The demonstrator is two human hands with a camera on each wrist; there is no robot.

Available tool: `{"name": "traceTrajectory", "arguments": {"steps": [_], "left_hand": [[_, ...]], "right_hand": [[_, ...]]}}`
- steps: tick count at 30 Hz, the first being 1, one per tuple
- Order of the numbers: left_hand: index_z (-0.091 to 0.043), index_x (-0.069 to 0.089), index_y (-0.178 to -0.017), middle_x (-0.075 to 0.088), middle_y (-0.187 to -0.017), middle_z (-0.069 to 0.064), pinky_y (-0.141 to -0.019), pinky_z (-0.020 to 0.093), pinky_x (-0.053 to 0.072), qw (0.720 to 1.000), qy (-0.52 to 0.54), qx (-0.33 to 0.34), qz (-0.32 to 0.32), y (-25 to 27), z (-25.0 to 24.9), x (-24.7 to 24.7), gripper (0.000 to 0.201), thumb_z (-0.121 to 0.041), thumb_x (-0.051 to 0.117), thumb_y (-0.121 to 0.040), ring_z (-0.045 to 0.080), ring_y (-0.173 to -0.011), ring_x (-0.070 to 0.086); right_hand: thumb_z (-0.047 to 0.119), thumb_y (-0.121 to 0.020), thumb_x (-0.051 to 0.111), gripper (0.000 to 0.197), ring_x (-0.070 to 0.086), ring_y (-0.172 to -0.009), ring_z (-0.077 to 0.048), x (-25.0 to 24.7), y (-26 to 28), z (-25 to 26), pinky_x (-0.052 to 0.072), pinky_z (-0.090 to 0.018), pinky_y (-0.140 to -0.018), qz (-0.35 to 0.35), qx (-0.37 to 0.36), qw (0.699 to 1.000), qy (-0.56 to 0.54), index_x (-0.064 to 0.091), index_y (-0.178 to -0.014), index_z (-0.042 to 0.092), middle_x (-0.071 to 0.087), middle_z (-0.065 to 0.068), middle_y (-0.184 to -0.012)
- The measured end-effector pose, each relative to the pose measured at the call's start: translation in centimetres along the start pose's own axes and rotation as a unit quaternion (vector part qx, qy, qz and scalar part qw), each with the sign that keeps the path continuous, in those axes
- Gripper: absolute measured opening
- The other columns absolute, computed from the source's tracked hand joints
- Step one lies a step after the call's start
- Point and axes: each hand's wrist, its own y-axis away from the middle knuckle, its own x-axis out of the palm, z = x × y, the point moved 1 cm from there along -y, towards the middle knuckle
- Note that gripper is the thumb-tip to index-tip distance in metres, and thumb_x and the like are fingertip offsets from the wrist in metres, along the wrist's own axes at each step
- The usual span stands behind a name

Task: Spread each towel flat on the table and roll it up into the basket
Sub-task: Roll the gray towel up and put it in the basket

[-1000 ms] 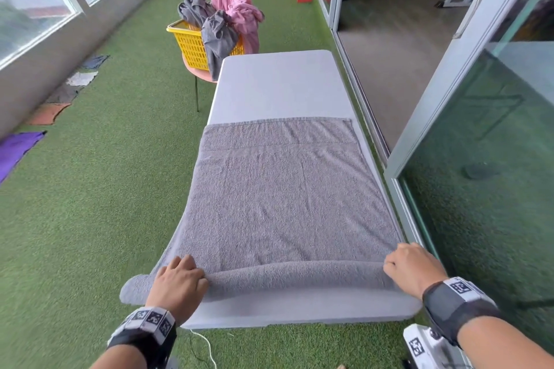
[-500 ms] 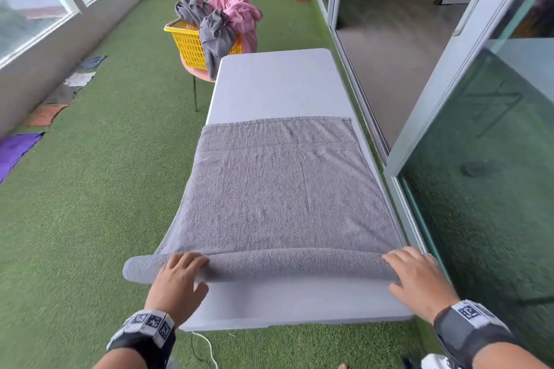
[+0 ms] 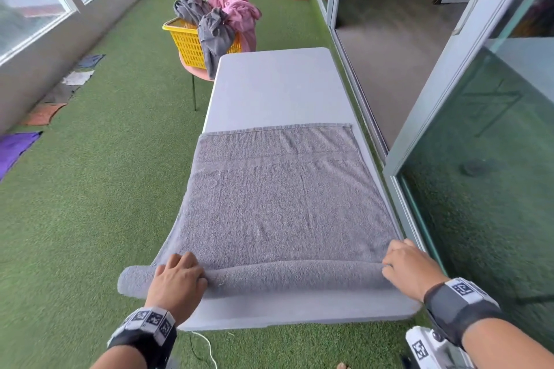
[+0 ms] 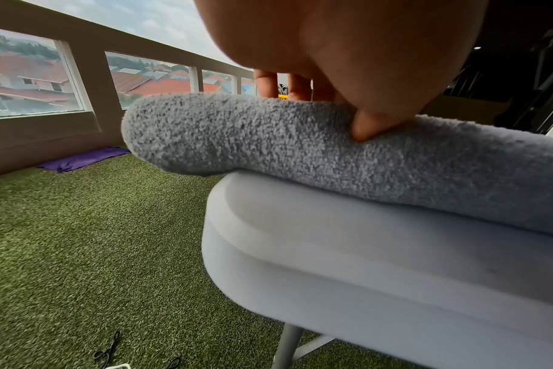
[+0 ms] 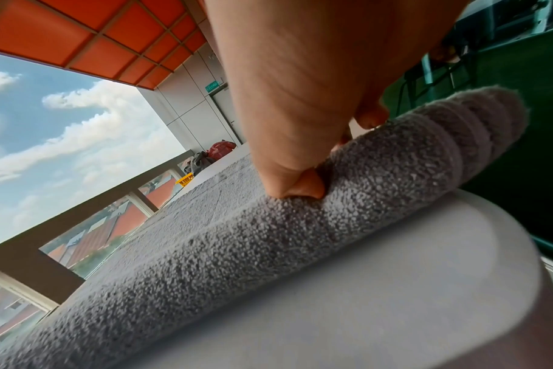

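A grey towel [image 3: 278, 204] lies flat on the pale table [image 3: 275, 90], its near end wound into a roll [image 3: 293, 275] across the table's front. My left hand [image 3: 180, 274] grips the roll near its left end, which overhangs the table's side. In the left wrist view the thumb [image 4: 373, 124] presses the roll [image 4: 269, 142] from the near side while the fingers curl over the top. My right hand [image 3: 404, 265] grips the right end, thumb [image 5: 303, 186] dug into the roll [image 5: 269, 237]. A yellow basket [image 3: 186, 42] stands beyond the table's far left corner.
Grey towels [image 3: 214, 36] and a pink towel [image 3: 236, 9] are heaped in the basket, which sits on a small round stand. A sliding glass door [image 3: 479, 159] runs close along the table's right side. Cloths [image 3: 15, 147] lie on the green turf at the left wall.
The roll has turned forward a little and grown thicker. Half a second ago both hands lay flatter on it; now their fingers curl round it again.
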Motion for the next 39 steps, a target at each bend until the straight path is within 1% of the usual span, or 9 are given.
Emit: {"name": "traceTrajectory", "arguments": {"steps": [3,7,11,17,20,23,26,32,39], "left_hand": [[-0.031,0.054,-0.073,0.039,-0.093,-0.015,-0.083,0.032,0.035,1.000,-0.001,-0.010,0.022,0.0,-0.1,-0.2,0.030,-0.048,0.034,-0.087,0.009,-0.090,0.030],[-0.030,0.061,-0.084,0.047,-0.088,-0.011,-0.073,0.031,0.045,0.998,0.045,-0.024,-0.033,-0.2,0.1,-0.4,0.006,-0.037,0.063,-0.084,0.011,-0.082,0.043],[-0.025,0.059,-0.093,0.051,-0.090,-0.009,-0.070,0.034,0.050,0.990,0.123,-0.001,-0.069,-0.5,0.8,0.2,0.007,-0.021,0.062,-0.091,0.017,-0.083,0.052],[-0.024,0.067,-0.101,0.058,-0.101,-0.009,-0.078,0.036,0.052,0.994,0.076,0.038,-0.069,-0.5,0.9,0.0,0.025,-0.031,0.056,-0.079,0.017,-0.094,0.050],[-0.028,0.068,-0.111,0.063,-0.110,-0.013,-0.083,0.040,0.052,0.999,0.032,0.026,-0.022,-0.5,0.7,-0.3,0.042,-0.035,0.066,-0.069,0.016,-0.105,0.055],[-0.031,0.070,-0.109,0.064,-0.109,-0.013,-0.084,0.042,0.051,1.000,0.020,0.015,-0.006,-0.7,0.9,-0.2,0.042,-0.039,0.073,-0.069,0.018,-0.104,0.056],[-0.032,0.069,-0.095,0.057,-0.102,-0.012,-0.083,0.040,0.049,1.000,0.003,0.014,0.012,-0.8,0.9,-0.1,0.027,-0.042,0.070,-0.070,0.018,-0.097,0.053],[-0.030,0.057,-0.079,0.038,-0.096,-0.013,-0.084,0.032,0.029,0.999,0.001,-0.016,0.042,-0.4,0.2,-0.1,0.037,-0.046,0.025,-0.086,0.010,-0.095,0.033],[-0.033,0.062,-0.083,0.043,-0.095,-0.015,-0.079,0.029,0.029,0.999,0.007,-0.040,0.021,-0.8,-0.4,-0.6,0.024,-0.045,0.043,-0.092,0.008,-0.090,0.035]], "right_hand": [[0.028,-0.094,0.044,0.036,0.047,-0.092,-0.013,-0.5,-0.5,0.2,0.042,-0.032,-0.080,-0.016,0.001,1.000,-0.007,0.053,-0.061,0.019,0.047,0.007,-0.090],[0.027,-0.091,0.057,0.017,0.052,-0.069,-0.003,-0.9,-0.4,0.4,0.045,-0.026,-0.061,-0.061,0.007,0.998,-0.014,0.052,-0.075,0.033,0.044,0.012,-0.091],[0.016,-0.085,0.058,0.023,0.049,-0.082,-0.010,0.1,-0.1,0.0,0.050,-0.036,-0.069,-0.095,0.010,0.995,0.000,0.045,-0.081,0.034,0.047,0.015,-0.088],[0.027,-0.076,0.066,0.045,0.051,-0.116,-0.014,1.2,1.0,-0.7,0.050,-0.040,-0.092,-0.058,-0.005,0.995,0.076,0.062,-0.121,0.031,0.060,0.015,-0.122],[0.030,-0.080,0.062,0.032,0.046,-0.109,-0.011,0.7,1.6,-0.4,0.046,-0.033,-0.091,-0.039,-0.021,0.997,0.066,0.063,-0.112,0.033,0.059,0.018,-0.111],[0.032,-0.082,0.055,0.006,0.041,-0.096,-0.009,-0.2,1.8,0.1,0.042,-0.029,-0.083,-0.016,-0.026,0.999,0.042,0.053,-0.078,0.036,0.051,0.020,-0.089],[0.032,-0.087,0.050,0.028,0.040,-0.096,-0.010,-0.3,1.4,0.1,0.037,-0.029,-0.081,0.006,-0.011,0.999,0.036,0.041,-0.061,0.031,0.044,0.016,-0.086],[0.027,-0.093,0.046,0.038,0.044,-0.102,-0.013,-0.3,-0.1,-0.6,0.041,-0.034,-0.084,0.005,0.013,1.000,0.019,0.050,-0.057,0.018,0.046,0.012,-0.080],[0.018,-0.090,0.059,0.015,0.058,-0.073,-0.010,-0.7,-1.1,-0.5,0.053,-0.033,-0.069,-0.082,0.018,0.996,0.002,0.057,-0.082,0.030,0.048,0.011,-0.090]]}}
